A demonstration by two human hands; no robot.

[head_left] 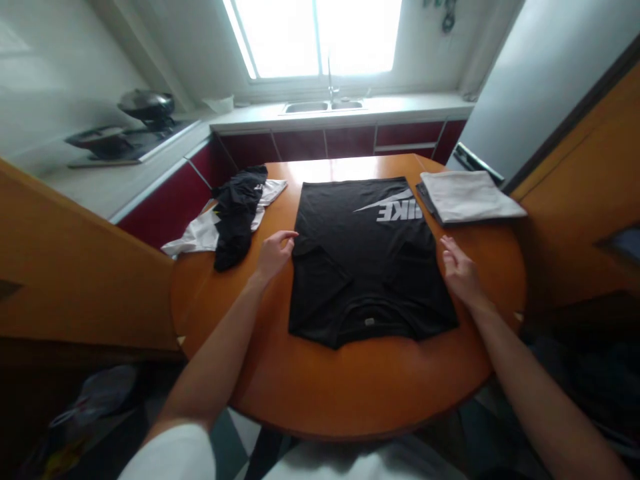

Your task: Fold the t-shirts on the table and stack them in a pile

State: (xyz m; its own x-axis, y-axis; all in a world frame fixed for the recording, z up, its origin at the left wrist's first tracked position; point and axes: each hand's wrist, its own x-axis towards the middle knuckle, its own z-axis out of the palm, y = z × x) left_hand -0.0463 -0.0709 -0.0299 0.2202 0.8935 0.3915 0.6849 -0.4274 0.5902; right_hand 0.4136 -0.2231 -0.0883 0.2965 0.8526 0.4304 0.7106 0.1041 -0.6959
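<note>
A black T-shirt [360, 247] with a white print lies flat on the round wooden table, collar toward me and the print upside down from here. Its sleeves are turned inward over the body. My left hand [276, 253] is at the shirt's left edge, fingertips reaching the fabric and fingers slightly bent; no cloth looks lifted there. Just off the right edge is my right hand [459, 270], its fingers stretched forward and holding nothing.
The wooden table [380, 393] has folded white and dark cloths [467, 197] at the right and a loose heap of black and white clothes [240, 217] at the left. Beyond stand a counter with a sink [306, 107] and a stove with pans [103, 140].
</note>
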